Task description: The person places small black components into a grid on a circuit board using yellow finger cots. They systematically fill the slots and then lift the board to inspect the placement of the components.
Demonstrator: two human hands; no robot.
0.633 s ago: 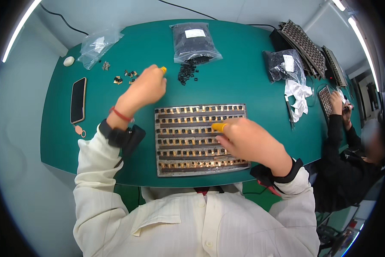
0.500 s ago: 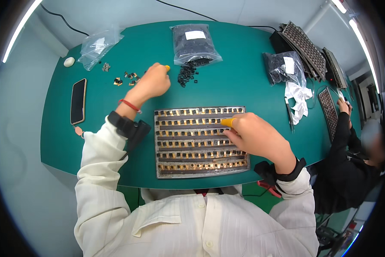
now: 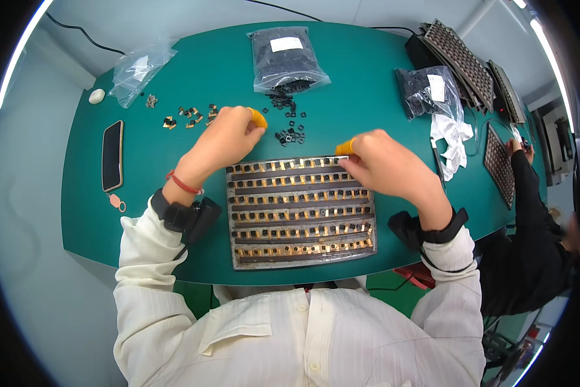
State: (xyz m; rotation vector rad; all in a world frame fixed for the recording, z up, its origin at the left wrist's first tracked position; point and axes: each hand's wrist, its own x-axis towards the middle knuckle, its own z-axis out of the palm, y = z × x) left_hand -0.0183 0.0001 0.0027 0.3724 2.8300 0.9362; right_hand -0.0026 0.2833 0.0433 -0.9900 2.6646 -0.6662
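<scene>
A metal tray (image 3: 303, 263) lies in front of me, carrying rows of small black square pieces on gold-coloured metal strips. My right hand (image 3: 390, 161) is closed in a pinch above the tray's top right corner, a yellow finger cot (image 3: 345, 147) on one finger. Anything between those fingertips is hidden or too small to name. Beyond the tray's top left corner, my left hand (image 3: 224, 137) has its fingers curled together, also with a yellow finger cot (image 3: 258, 119). What it may hold cannot be made out. Loose black square pieces (image 3: 291, 136) lie scattered right of it.
An open bag of black pieces (image 3: 286, 58) lies at the back, small gold-and-black parts (image 3: 190, 115) to its left. A phone (image 3: 112, 156) and clear bag (image 3: 141, 69) are at left. At right are another bag (image 3: 428, 93), white tissue (image 3: 451, 145), stacked trays (image 3: 457, 61) and a co-worker's arm (image 3: 527, 187).
My right hand has moved up from the second row to the tray's top edge. My left hand has shifted nearer the tray, and some loose black pieces now lie closer to it.
</scene>
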